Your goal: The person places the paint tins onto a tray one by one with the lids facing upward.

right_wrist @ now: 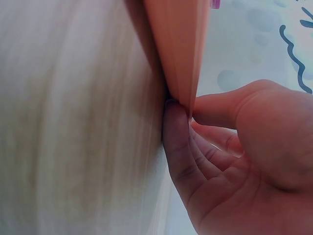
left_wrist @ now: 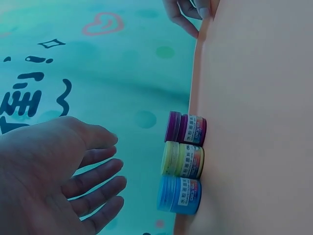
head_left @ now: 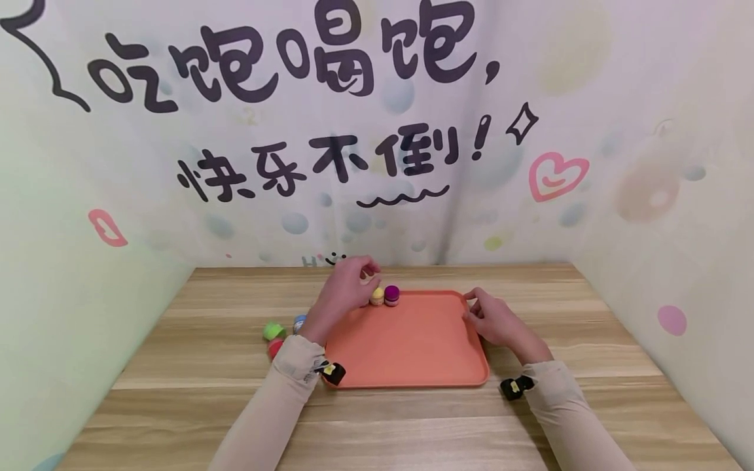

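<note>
- on the bare wood left of the tray, a green jar [head_left: 274, 331] and a red jar [head_left: 275, 347] sit close together, the red one partly hidden by the left sleeve [head_left: 259, 418]; if that forearm swung outward, the cuff could knock either jar over and set it rolling.
- just right of them, a pale blue jar [head_left: 300, 323] shows beside the left wrist, outside the tray; so near the arm, it could be nudged without being noticed.
- by the tray's far left part, the left hand [head_left: 347, 281] is loosely spread and holds nothing; a careless dip of its fingertips could topple the row beside it.
- that row stands at the tray's far rim: a bright blue jar [left_wrist: 180, 195], hidden by the hand in the head view, then a yellow jar [head_left: 377, 297] and a purple jar [head_left: 391, 296]. they are packed so tightly that a bump on one would probably shift its neighbours.
- across the middle, the orange tray [head_left: 412, 347] rests on the table [head_left: 400, 432]; its surface looks smooth, so a jolt might make jars slide.
- at the tray's right edge, the right hand [head_left: 495, 320] pinches the rim between thumb and finger; an uneven lift or sharp tug there could upset the row.
</note>
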A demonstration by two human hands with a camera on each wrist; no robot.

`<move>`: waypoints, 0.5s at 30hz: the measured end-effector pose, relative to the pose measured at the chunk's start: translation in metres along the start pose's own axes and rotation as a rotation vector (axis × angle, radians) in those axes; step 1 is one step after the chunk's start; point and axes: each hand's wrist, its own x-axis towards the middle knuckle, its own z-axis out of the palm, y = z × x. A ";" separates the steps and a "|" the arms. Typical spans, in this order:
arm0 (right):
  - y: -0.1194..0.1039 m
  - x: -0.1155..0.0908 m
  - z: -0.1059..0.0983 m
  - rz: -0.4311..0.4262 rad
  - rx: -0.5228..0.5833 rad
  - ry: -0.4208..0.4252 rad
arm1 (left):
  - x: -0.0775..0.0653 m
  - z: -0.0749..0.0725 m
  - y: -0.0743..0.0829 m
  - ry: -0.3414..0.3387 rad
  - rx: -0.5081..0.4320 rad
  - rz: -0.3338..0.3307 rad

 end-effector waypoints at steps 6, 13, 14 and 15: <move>0.002 0.000 0.001 -0.002 -0.005 0.002 | -0.009 -0.010 -0.008 0.009 0.000 0.007; 0.003 0.000 0.002 -0.013 -0.008 0.006 | -0.016 -0.023 -0.020 0.005 0.023 0.033; 0.003 0.000 0.002 -0.015 -0.007 0.004 | -0.017 -0.025 -0.021 0.009 0.022 0.036; 0.003 0.000 0.002 -0.015 -0.006 0.002 | -0.017 -0.027 -0.022 0.013 0.019 0.040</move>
